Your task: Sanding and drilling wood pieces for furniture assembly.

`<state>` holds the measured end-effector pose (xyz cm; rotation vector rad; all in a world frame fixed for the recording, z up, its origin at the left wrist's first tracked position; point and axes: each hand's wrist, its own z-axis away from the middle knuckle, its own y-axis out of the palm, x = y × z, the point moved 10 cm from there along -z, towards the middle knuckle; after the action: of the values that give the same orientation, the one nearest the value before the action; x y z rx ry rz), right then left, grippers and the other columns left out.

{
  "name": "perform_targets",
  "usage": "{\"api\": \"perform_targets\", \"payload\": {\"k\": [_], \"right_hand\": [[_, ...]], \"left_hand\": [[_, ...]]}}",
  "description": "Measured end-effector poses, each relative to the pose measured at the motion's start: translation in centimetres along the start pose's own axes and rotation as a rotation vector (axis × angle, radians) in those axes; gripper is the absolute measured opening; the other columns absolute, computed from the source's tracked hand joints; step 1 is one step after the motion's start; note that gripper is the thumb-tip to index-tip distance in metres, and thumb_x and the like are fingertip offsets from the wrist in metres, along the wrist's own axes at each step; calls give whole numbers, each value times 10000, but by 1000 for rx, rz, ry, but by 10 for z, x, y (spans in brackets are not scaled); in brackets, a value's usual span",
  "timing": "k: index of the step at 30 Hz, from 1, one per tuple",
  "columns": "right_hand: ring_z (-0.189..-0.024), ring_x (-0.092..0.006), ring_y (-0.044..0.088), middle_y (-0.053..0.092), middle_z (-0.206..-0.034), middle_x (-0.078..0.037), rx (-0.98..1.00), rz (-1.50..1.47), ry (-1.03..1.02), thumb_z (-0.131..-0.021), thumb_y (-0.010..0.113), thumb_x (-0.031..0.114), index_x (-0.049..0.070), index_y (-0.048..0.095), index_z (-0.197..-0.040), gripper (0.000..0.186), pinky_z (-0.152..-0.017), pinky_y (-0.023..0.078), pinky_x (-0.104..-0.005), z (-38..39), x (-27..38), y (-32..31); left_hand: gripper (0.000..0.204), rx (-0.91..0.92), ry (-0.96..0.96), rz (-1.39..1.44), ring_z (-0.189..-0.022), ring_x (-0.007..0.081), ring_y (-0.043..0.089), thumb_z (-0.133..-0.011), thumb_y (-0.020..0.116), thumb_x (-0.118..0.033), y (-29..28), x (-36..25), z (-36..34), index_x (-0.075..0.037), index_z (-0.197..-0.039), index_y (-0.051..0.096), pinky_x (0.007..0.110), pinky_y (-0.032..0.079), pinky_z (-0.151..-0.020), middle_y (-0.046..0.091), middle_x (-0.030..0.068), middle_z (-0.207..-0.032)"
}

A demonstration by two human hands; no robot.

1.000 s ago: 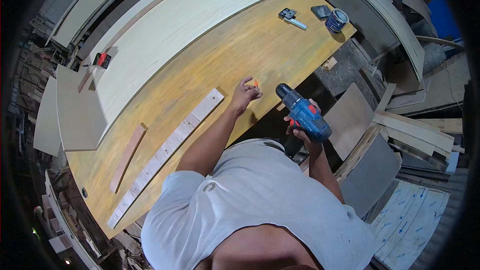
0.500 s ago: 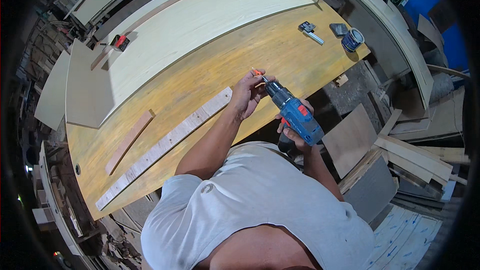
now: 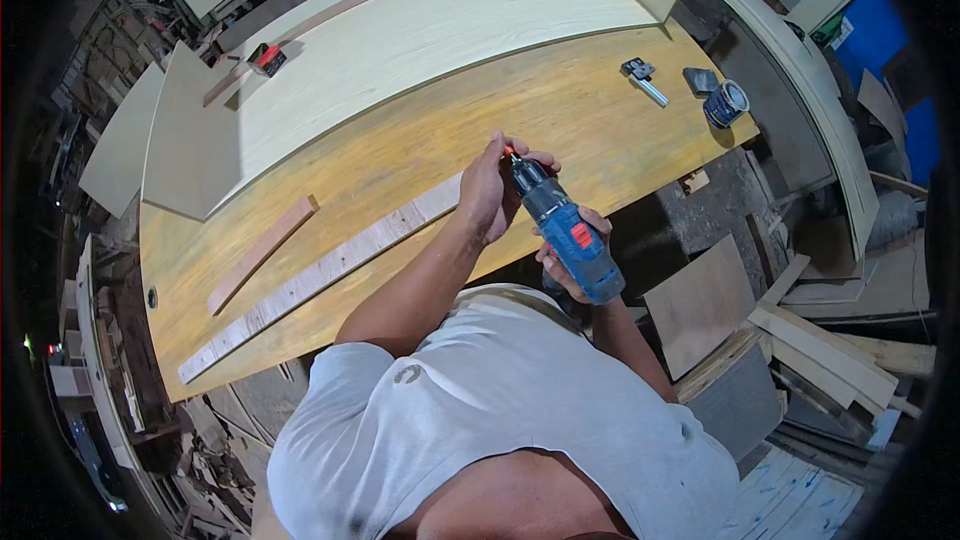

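A blue and black cordless drill [image 3: 583,242] with red buttons is gripped by my right hand [image 3: 560,275], its chuck pointing away from me over the table's near edge. The fingers of my left hand [image 3: 485,192] close around a small orange-tipped bit [image 3: 509,151] at the chuck's front end. What kind of bit it is stays too small to tell. Below and left of that hand lies a long pale wooden strip [image 3: 325,276] with several dark holes along it. Beside the strip rests a shorter reddish-brown wooden piece [image 3: 262,255].
A yellowish wooden table [image 3: 400,155] carries a large pale panel assembly [image 3: 430,50] with upright ends. A red and black box [image 3: 267,60] sits on it. At the right are a metal hinge [image 3: 645,82], a dark block [image 3: 700,81] and a blue can [image 3: 726,105]. Wood offcuts [image 3: 825,355] pile up right.
The drill has turned more upright and shifted slightly left. My left fingers have closed further round the orange-tipped bit. The whole view has tilted a little.
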<state>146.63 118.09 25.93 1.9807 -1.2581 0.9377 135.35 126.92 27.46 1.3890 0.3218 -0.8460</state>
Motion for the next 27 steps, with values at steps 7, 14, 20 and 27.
{"api": "perform_targets", "payload": {"k": [7,14,20,27], "right_hand": [[-811,-159,633,637,-934,-87,-29,172,308,-817,748,136,74,98,-1408,881,-785,504,-316,-18,-17,22],[-866,-169,619,581,-1039,-104,18,21,266,-814,746,163,41,155,-1394,837,-850,495,-336,-19,-16,55],[-900,-181,606,577,-1057,-111,33,-20,274,-814,729,142,37,161,-1387,814,-867,485,-348,-19,-14,106],[-996,-164,561,549,-1142,-59,131,294,298,-793,759,212,64,510,-1187,490,-902,449,-339,0,-31,193]], "left_hand": [[392,-151,265,146,-749,278,602,-1039,305,-466,-10,-32,24,-123,-900,435,430,531,-751,578,107,-769],[378,-160,329,214,-721,250,595,-1036,324,-469,-28,-44,48,-133,-901,433,419,531,-724,551,91,-756],[362,-208,356,188,-690,239,599,-1032,349,-462,-60,-68,81,-128,-916,424,408,542,-690,541,83,-750],[344,-286,417,274,-688,244,605,-1030,387,-429,-127,-114,154,-113,-901,432,410,548,-673,557,94,-745]]}}
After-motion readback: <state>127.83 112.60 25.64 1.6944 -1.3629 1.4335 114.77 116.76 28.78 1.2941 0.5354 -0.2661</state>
